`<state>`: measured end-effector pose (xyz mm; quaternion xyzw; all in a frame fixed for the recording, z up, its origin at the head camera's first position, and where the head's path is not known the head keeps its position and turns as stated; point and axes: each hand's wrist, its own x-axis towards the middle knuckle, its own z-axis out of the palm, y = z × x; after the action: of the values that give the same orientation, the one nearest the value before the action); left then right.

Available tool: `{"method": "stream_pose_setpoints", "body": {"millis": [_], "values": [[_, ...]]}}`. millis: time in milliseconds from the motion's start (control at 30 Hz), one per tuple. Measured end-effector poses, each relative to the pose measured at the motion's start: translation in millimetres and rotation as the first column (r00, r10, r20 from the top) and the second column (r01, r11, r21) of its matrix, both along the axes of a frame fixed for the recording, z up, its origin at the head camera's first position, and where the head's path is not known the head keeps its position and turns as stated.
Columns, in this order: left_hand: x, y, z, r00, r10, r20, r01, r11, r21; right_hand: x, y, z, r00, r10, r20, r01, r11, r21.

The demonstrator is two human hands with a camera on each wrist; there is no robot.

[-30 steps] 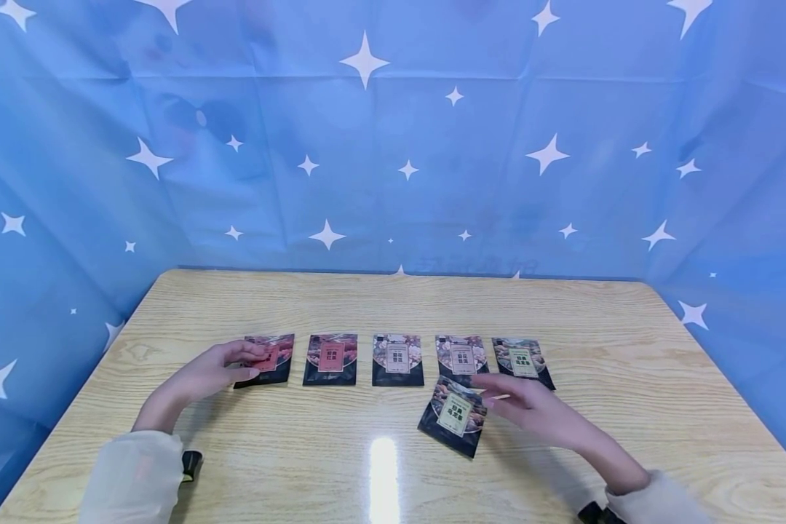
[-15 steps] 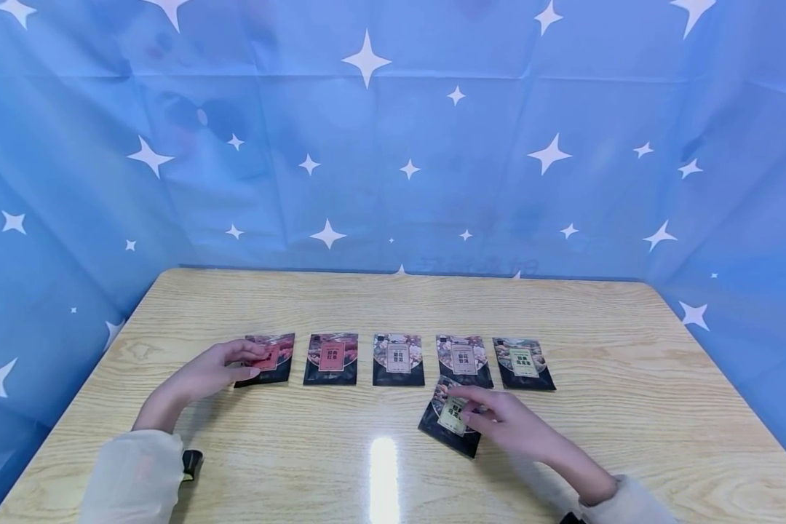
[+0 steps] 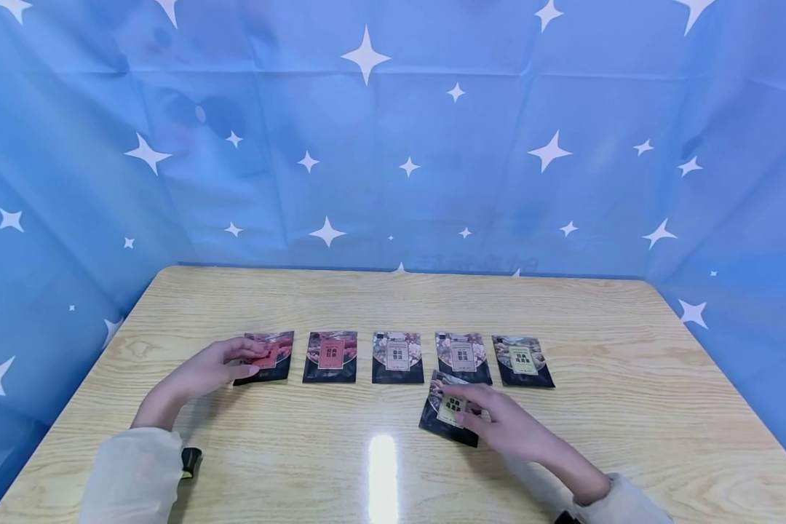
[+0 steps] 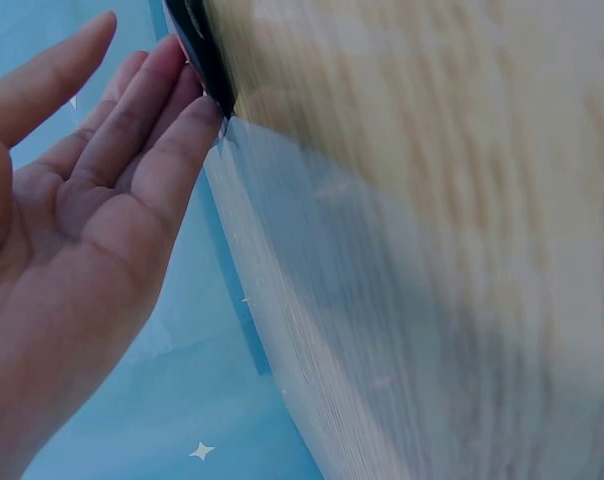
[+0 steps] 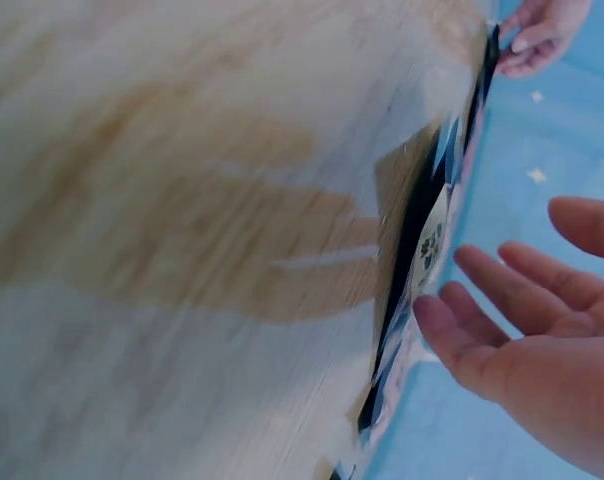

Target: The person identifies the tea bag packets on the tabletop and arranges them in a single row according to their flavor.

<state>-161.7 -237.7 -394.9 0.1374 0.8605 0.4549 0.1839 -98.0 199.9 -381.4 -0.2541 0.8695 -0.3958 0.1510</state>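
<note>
My left hand (image 3: pixel 199 378) lies over the leftmost tea sachet (image 3: pixel 271 372), which has a red label. Its fingertips touch the sachet's left side, fingers fairly straight and thumb apart in the left wrist view. A tilted sachet with a green label (image 3: pixel 442 428) lies in front of the row, its top edge close to a pink-label sachet (image 3: pixel 463 373). Over this tilted sachet is my right hand (image 3: pixel 507 426), partly hiding its label. In the right wrist view the fingers (image 5: pixel 462 345) are extended against or just above it; contact is hard to tell.
The row continues with a red-label sachet (image 3: pixel 330 374), another pink-label sachet (image 3: pixel 397 375), and a green-label sachet (image 3: pixel 525 377) at the right end. They lie on a wood-grain table (image 3: pixel 268 458). A blue star-patterned curtain (image 3: pixel 393 196) stands behind the table.
My right hand has moved left, from the tilted sachet's right edge onto its face. That sachet has shifted slightly away from me, toward the row. My left hand has stayed in place.
</note>
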Motion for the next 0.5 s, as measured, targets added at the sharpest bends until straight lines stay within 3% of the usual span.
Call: {"method": "stream_pose_setpoints", "body": {"millis": [500], "values": [[-0.6, 0.1, 0.4, 1.0, 0.005, 0.009, -0.005, 1.0, 0.007, 4.8, 5.9, -1.2, 0.997, 0.077, 0.027, -0.078, 0.997, 0.017]]}}
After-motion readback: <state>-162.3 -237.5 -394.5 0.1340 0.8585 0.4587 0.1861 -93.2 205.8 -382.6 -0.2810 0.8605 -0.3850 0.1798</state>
